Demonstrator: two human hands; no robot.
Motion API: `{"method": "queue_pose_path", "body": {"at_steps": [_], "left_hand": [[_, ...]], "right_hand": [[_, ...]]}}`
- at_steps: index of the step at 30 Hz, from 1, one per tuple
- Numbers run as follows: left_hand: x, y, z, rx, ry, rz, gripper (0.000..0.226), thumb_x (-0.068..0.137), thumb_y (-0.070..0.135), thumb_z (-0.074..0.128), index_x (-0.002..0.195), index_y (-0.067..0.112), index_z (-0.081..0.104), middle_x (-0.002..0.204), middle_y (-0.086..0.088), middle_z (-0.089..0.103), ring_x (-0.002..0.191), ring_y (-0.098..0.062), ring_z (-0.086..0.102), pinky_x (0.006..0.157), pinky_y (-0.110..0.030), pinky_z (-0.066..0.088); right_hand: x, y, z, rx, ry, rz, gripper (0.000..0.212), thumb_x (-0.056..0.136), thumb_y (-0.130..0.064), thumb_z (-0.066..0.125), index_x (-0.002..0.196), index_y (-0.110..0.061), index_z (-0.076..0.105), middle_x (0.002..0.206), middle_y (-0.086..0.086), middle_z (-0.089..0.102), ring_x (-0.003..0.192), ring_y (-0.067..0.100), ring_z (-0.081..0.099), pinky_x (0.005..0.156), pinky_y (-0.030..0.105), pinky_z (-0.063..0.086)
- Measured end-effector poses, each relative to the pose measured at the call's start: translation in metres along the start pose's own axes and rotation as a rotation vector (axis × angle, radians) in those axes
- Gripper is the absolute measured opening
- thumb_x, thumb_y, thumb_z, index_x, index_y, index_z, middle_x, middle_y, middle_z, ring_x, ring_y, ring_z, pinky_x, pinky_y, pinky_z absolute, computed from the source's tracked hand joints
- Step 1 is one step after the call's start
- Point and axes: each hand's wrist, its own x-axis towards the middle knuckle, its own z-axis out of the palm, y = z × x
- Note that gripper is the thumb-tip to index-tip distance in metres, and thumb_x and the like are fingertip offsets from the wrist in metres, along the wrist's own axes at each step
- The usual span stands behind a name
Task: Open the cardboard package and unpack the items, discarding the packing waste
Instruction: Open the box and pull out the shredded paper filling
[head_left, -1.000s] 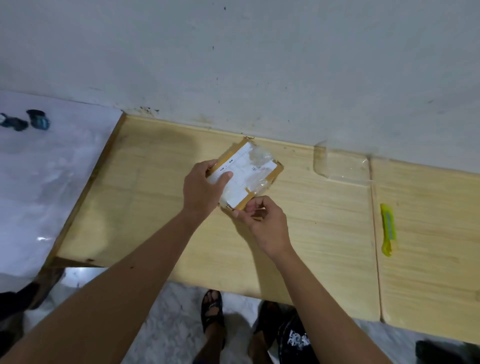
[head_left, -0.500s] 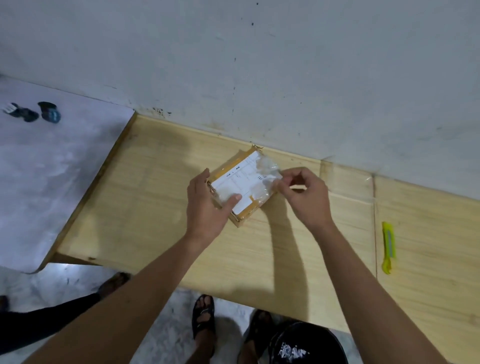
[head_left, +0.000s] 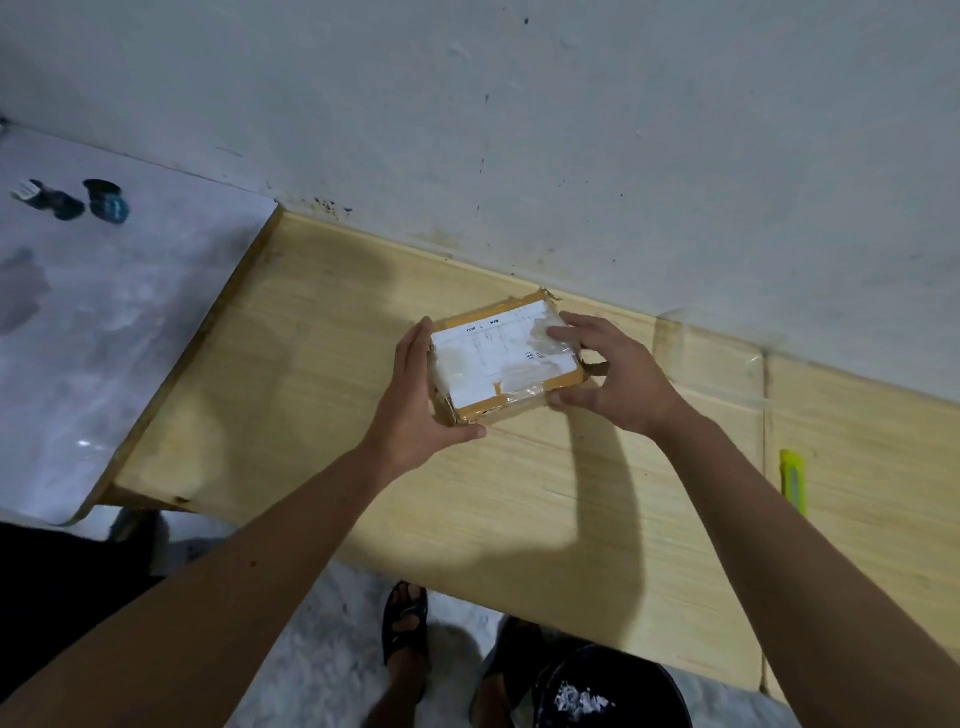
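Note:
A small flat cardboard package (head_left: 501, 361) with a white shipping label and shiny clear tape sits on the pale wooden table (head_left: 311, 374), close to the wall. My left hand (head_left: 415, 400) grips its left side, thumb under the near corner. My right hand (head_left: 608, 374) holds the right side, fingers resting on the taped top and thumb at the near edge. The package is closed and still taped.
A yellow-green utility knife (head_left: 793, 480) lies on the table to the right. A clear strip of tape (head_left: 711, 358) lies by the wall behind my right hand. Two dark small objects (head_left: 78, 200) rest on the white surface at left. Sandalled feet stand below the table edge.
My right hand moved from pinching the tape at the far right corner to gripping the package's right side. The package has turned squarer to me. The camera tilted slightly.

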Motion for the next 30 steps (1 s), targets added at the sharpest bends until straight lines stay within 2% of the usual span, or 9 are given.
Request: {"method": "queue_pose_path", "body": {"at_steps": [5, 9, 11, 14, 17, 19, 21, 25, 30], "left_hand": [[0.011, -0.008, -0.008, -0.078, -0.125, -0.018, 0.145, 0.053, 0.010, 0.102, 0.165, 0.021, 0.011, 0.166, 0.006, 0.029, 0.152, -0.008, 0.033, 0.122, -0.043, 0.037], [0.006, -0.007, -0.002, -0.202, -0.131, -0.134, 0.128, 0.060, -0.011, 0.093, 0.163, 0.021, 0.023, 0.149, 0.010, 0.054, 0.138, -0.005, 0.053, 0.111, -0.040, 0.050], [0.005, -0.004, 0.000, -0.212, -0.134, -0.140, 0.127, 0.062, -0.009, 0.093, 0.163, 0.023, 0.024, 0.143, 0.019, 0.056, 0.135, -0.002, 0.055, 0.109, -0.034, 0.051], [0.007, 0.000, 0.000, -0.214, -0.141, -0.129, 0.127, 0.060, -0.002, 0.096, 0.163, 0.025, 0.026, 0.142, 0.019, 0.058, 0.134, -0.001, 0.056, 0.107, -0.028, 0.051], [0.007, 0.003, 0.000, -0.218, -0.141, -0.132, 0.123, 0.062, -0.005, 0.094, 0.162, 0.024, 0.029, 0.137, 0.024, 0.059, 0.132, 0.004, 0.056, 0.107, -0.024, 0.051], [0.008, 0.004, 0.000, -0.234, -0.141, -0.138, 0.120, 0.063, -0.008, 0.093, 0.161, 0.023, 0.031, 0.137, 0.024, 0.059, 0.130, 0.004, 0.057, 0.106, -0.024, 0.051], [0.009, 0.004, 0.001, -0.238, -0.146, -0.133, 0.117, 0.064, -0.007, 0.092, 0.160, 0.021, 0.032, 0.137, 0.020, 0.060, 0.127, 0.004, 0.060, 0.106, -0.022, 0.050], [0.007, 0.002, 0.004, -0.241, -0.167, -0.130, 0.113, 0.065, -0.012, 0.089, 0.159, 0.015, 0.032, 0.135, 0.025, 0.055, 0.119, 0.017, 0.057, 0.105, -0.014, 0.047], [0.010, -0.002, 0.003, -0.291, -0.207, -0.160, 0.116, 0.064, -0.016, 0.087, 0.160, 0.016, 0.029, 0.137, 0.032, 0.051, 0.123, 0.015, 0.057, 0.103, -0.015, 0.047]], "right_hand": [[-0.023, 0.009, 0.012, -0.072, 0.138, -0.092, 0.075, 0.065, -0.024, 0.098, 0.134, -0.026, 0.067, 0.143, -0.009, 0.051, 0.119, 0.004, 0.062, 0.095, 0.024, 0.057], [-0.042, 0.007, 0.016, -0.074, 0.226, -0.093, 0.071, 0.062, -0.043, 0.095, 0.127, -0.026, 0.071, 0.135, -0.009, 0.053, 0.097, 0.004, 0.068, 0.079, 0.016, 0.057], [-0.045, 0.005, 0.016, -0.102, 0.237, -0.094, 0.071, 0.063, -0.053, 0.090, 0.126, -0.025, 0.072, 0.133, -0.009, 0.054, 0.091, 0.006, 0.069, 0.078, 0.016, 0.057], [-0.045, 0.003, 0.015, -0.183, 0.229, -0.130, 0.069, 0.067, -0.059, 0.084, 0.125, -0.023, 0.073, 0.127, -0.007, 0.055, 0.094, 0.012, 0.069, 0.083, 0.029, 0.060], [-0.044, 0.002, 0.008, -0.363, 0.238, -0.197, 0.060, 0.073, -0.054, 0.083, 0.122, -0.021, 0.073, 0.129, 0.001, 0.055, 0.111, 0.022, 0.063, 0.090, 0.034, 0.056], [-0.044, -0.002, 0.004, -0.423, 0.240, -0.220, 0.049, 0.078, -0.044, 0.083, 0.119, -0.019, 0.074, 0.130, 0.003, 0.057, 0.112, 0.021, 0.064, 0.088, 0.033, 0.056], [-0.044, -0.009, 0.002, -0.449, 0.276, -0.255, 0.038, 0.085, -0.040, 0.078, 0.115, -0.016, 0.075, 0.127, 0.002, 0.063, 0.107, 0.019, 0.068, 0.084, 0.033, 0.058], [-0.031, -0.020, -0.012, -0.413, 0.449, -0.349, 0.020, 0.096, -0.029, 0.073, 0.106, -0.011, 0.076, 0.104, 0.000, 0.074, 0.090, 0.017, 0.072, 0.079, 0.031, 0.059], [0.001, -0.029, -0.036, -0.243, 0.481, -0.198, 0.016, 0.091, -0.021, 0.080, 0.090, -0.009, 0.069, 0.082, 0.000, 0.073, 0.074, 0.007, 0.070, 0.073, 0.019, 0.057]]}}
